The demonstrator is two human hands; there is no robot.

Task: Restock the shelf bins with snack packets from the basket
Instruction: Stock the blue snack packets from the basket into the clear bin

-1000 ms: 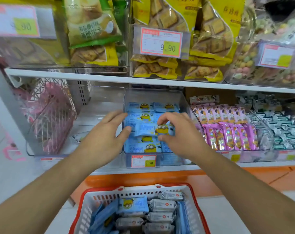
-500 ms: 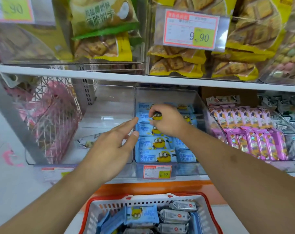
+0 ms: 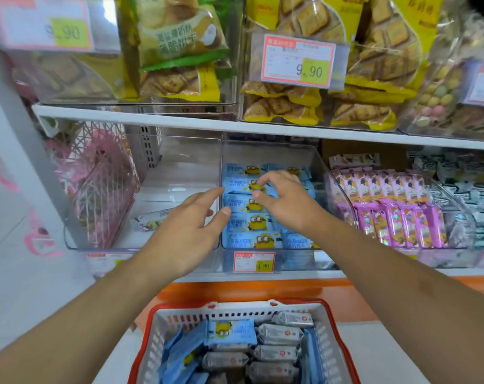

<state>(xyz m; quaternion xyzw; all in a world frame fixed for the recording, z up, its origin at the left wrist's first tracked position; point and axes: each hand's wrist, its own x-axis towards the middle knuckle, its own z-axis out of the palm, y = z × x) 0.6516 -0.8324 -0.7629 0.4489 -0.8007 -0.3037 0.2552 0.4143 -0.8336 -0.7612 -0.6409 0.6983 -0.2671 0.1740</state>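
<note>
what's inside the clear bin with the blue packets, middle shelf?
Clear bin: blue packets with a yellow cartoon figure, flat in rows front to back. Right hand covers part of the middle rows; any layers underneath are hidden.

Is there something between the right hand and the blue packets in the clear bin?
Nothing visible. The right hand is already over the blue packets inside the open-topped clear bin, fingertips at one packet.
</note>
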